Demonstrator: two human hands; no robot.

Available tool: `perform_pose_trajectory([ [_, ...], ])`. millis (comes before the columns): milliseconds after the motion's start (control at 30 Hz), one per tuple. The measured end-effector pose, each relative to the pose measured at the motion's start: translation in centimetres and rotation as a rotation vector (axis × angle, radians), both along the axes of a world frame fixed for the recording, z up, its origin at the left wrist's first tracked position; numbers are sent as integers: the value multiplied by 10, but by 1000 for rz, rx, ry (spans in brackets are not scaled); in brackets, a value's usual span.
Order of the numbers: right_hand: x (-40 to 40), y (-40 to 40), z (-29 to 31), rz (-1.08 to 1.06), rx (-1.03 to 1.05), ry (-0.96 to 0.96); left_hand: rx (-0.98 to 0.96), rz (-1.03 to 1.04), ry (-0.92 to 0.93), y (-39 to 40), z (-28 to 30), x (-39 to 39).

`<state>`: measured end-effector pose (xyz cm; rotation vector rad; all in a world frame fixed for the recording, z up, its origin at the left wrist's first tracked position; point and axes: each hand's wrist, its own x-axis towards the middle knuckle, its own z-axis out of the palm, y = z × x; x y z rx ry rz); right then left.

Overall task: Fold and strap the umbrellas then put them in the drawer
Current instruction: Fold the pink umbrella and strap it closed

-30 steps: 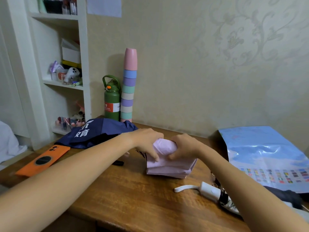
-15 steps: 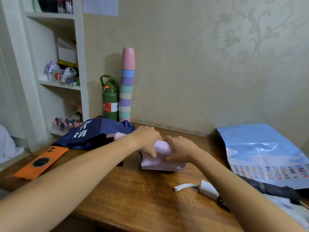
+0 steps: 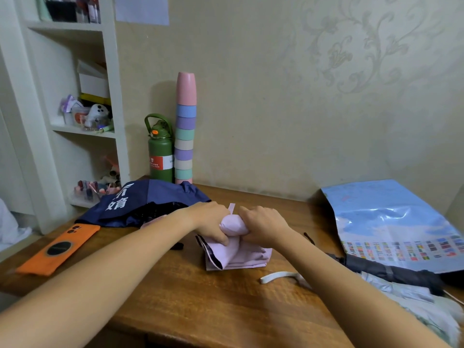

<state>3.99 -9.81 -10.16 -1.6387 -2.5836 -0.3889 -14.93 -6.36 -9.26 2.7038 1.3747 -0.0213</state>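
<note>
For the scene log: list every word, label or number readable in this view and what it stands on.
"婧": large white character on the navy umbrella; the white character above it is creased and cut off, unreadable.
Red and white label on the green bottle: small print too blurred to read.
Flag chart on the blue poster: captions too small to read.
Paper sheet on the wall: no legible text.
Orange phone case: no text seen.

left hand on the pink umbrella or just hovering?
Touching. The head view shows the left hand with fingers curled round the rolled pink umbrella, no gap visible.
</note>
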Motion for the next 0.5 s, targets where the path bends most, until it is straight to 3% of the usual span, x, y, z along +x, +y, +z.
perform_pose_trajectory([
  [100, 0, -2, 8, -49, -136, 27, 132, -6, 41, -3, -4, 0],
  [200, -2, -4, 11, -76, -108, -10, 186, -18, 42, -11, -3, 3],
  [333, -1, -6, 10, -60, -75, -14, 114, -41, -15, -15, 0, 3],
  [500, -1, -5, 13, -55, -54, -54, -186, -57, -30, -8, 15, -8],
])
